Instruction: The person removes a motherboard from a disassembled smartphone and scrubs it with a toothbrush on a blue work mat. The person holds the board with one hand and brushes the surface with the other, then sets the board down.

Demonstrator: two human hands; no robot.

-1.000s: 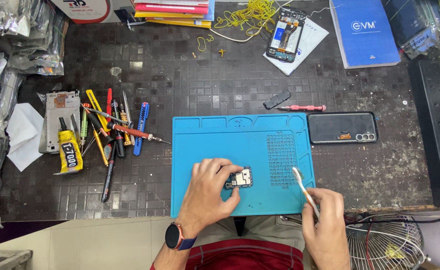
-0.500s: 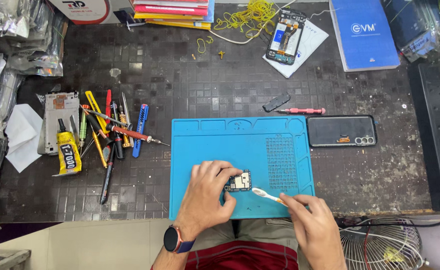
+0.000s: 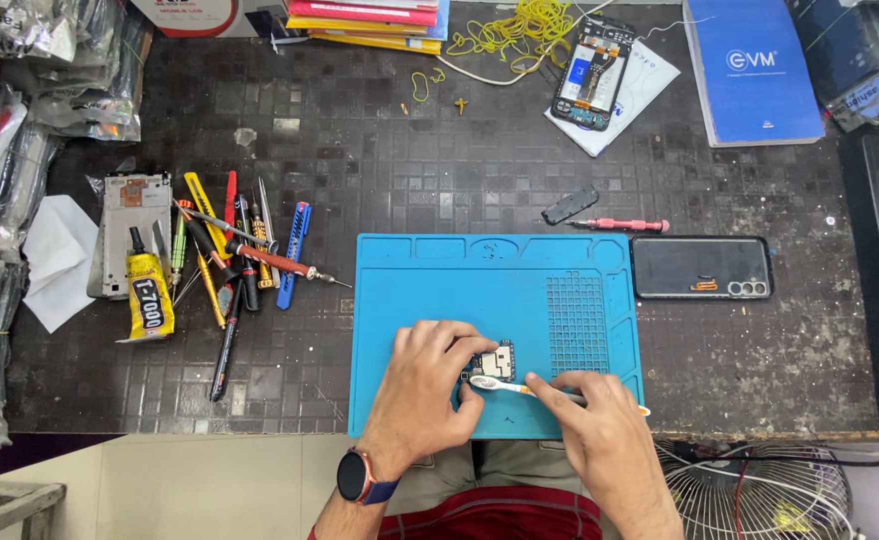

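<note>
A small phone circuit board (image 3: pixel 492 362) lies on the blue work mat (image 3: pixel 479 285) near its front edge. My left hand (image 3: pixel 426 388), with a watch on the wrist, pins the board down with its fingertips. My right hand (image 3: pixel 599 425) grips a toothbrush (image 3: pixel 519 387) by its handle, and the white brush head rests against the board's front edge.
Screwdrivers, tweezers and a yellow glue tube (image 3: pixel 147 293) lie left of the mat. A phone back cover (image 3: pixel 701 267), a red screwdriver (image 3: pixel 621 225) and a small black part (image 3: pixel 569 206) lie to the right. An opened phone (image 3: pixel 593 72) and a blue booklet (image 3: pixel 752 68) sit at the back.
My right hand has swung the toothbrush from pointing upward at the right down and leftward, so its head now touches the board. My left hand stays on the board.
</note>
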